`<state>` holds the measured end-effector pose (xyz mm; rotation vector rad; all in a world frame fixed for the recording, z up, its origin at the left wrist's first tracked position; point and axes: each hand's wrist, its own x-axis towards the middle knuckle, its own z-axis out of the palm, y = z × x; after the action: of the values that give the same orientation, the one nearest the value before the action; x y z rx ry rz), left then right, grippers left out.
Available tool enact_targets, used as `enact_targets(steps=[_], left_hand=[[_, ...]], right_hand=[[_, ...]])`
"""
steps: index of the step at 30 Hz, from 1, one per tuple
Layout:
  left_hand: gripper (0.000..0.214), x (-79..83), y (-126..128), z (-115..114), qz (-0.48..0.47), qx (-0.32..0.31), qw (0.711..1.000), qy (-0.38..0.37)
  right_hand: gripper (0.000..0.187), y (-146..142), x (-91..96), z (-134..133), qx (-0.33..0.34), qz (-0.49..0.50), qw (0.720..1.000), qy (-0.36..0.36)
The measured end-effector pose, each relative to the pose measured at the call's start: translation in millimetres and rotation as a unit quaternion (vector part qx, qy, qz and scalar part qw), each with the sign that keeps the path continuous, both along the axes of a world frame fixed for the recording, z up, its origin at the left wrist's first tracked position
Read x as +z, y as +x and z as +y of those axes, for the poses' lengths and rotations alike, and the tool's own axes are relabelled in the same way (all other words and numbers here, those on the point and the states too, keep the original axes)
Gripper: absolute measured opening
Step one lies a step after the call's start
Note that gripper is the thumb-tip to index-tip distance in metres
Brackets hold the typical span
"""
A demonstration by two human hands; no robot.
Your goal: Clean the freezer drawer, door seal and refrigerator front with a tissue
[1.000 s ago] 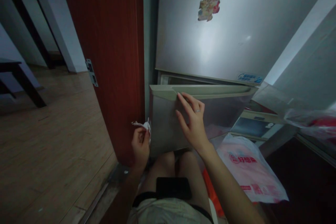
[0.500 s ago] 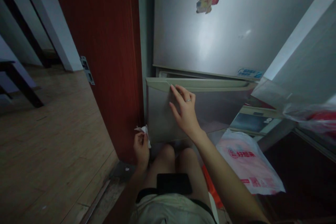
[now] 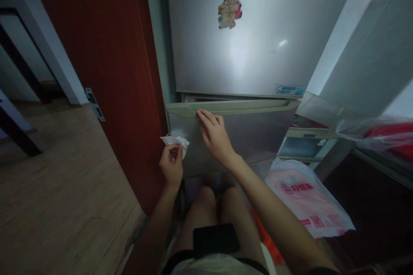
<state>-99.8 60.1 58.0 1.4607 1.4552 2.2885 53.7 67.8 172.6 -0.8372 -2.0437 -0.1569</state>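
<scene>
My left hand (image 3: 172, 165) pinches a crumpled white tissue (image 3: 176, 141) in front of the left part of the lower fridge door (image 3: 251, 135). This door stands ajar, its left side swung out toward me. My right hand (image 3: 215, 135) is on the door's front, fingertips touching just under the pale green top trim (image 3: 232, 106). Its fingers are stretched out, the thumb a little apart, and a ring is on one finger. Above, the silver upper fridge door (image 3: 258, 56) appears shut and carries a worn sticker (image 3: 229, 11).
A reddish-brown wooden door (image 3: 106, 60) stands close on the left. To the right lie a white plastic bag (image 3: 309, 197) with red print and a cabinet-like appliance (image 3: 300, 144). A black flat object (image 3: 215, 239) rests on my lap.
My left hand has risen with the tissue, which now overlaps the lower door's front. The right hand's fingers have drawn closer together near the trim. The view has shifted.
</scene>
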Motion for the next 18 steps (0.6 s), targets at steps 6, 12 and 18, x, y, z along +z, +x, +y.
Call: enact_targets(steps=[6, 12, 18], left_hand=[[0.018, -2.5, -10, 43, 0.024, -0.029, 0.999, -0.032], [0.022, 4.3, -12, 88, 0.023, -0.07, 0.997, -0.037], [0.022, 10.2, -18, 123, 0.026, -0.081, 0.996, -0.041]], right_hand=[[0.053, -13, 5.1, 32, -0.032, -0.044, 0.999, -0.003], [0.056, -23, 9.5, 63, -0.056, -0.077, 0.995, -0.019], [0.056, -27, 11.4, 89, -0.06, -0.082, 0.994, -0.033]])
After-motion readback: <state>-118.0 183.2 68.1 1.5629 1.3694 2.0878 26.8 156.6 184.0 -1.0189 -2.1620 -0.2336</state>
